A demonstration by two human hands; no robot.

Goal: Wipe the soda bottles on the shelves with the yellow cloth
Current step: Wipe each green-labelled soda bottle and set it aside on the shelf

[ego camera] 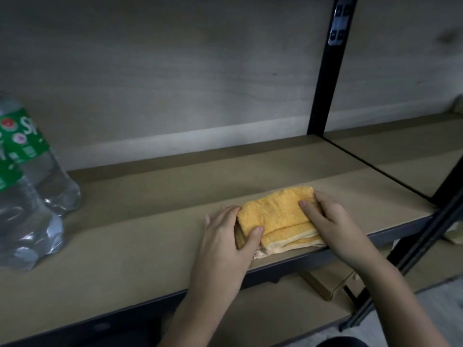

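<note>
My left hand point(225, 236) and right hand point(330, 221) grip the folded yellow cloth point(275, 216) at the shelf's point(125, 246) front edge, thumbs on top, fingers curled round its ends. The soda bottles point(32, 186) stand well apart at the far left, so I judge the wiping either not begun or just finished.

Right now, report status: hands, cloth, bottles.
Left hand and right hand grip folded cloth on shelf. Bottles far left, untouched. Path clear.

Yellow cloth point(275, 214): rough terry. Shelf point(140, 221): matt fibreboard, prob. Bottles point(32, 191) glossy clear plastic (frame point(325, 78) black metal).
</note>
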